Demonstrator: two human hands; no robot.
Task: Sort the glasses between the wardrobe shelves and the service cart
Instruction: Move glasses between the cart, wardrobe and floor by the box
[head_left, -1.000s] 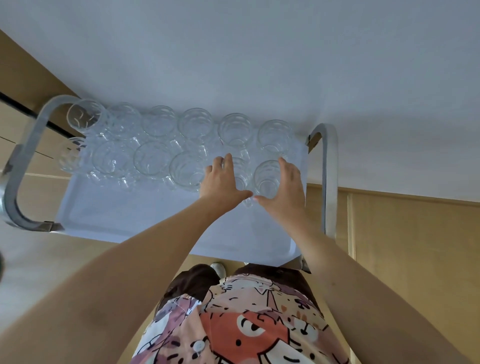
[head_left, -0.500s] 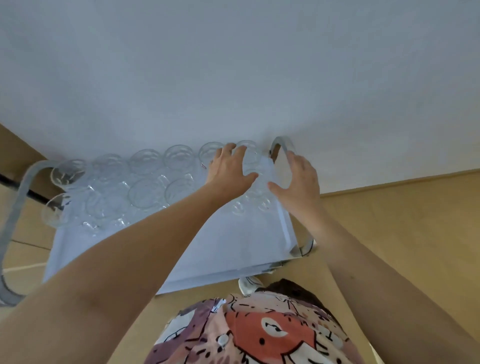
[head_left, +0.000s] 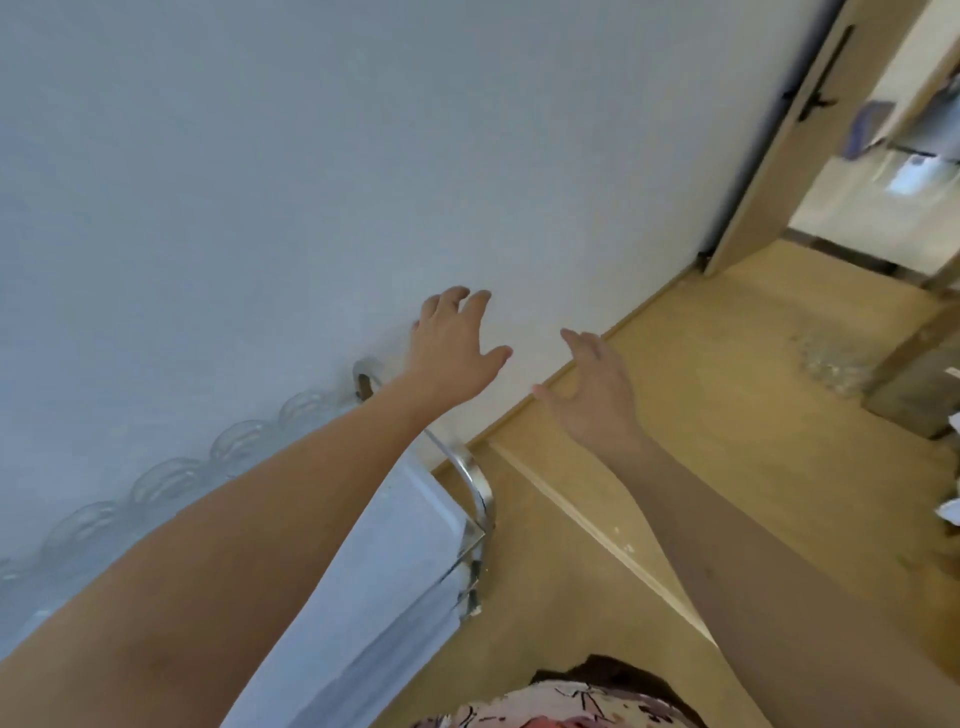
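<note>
A row of clear glasses stands along the far edge of the service cart, against the pale wall, running from the lower left up toward the cart's chrome handle. The left forearm crosses in front of the row and hides part of it. Both hands are past the end of the row and apart from the glasses. The left hand is raised before the wall just beyond the handle, its fingers spread and slightly bent, holding nothing. The right hand is out over the wooden floor beside the skirting, fingers loosely spread, also holding nothing. Farther right, a blurred heap of glass lies low near a doorway; what it rests on cannot be told.
</note>
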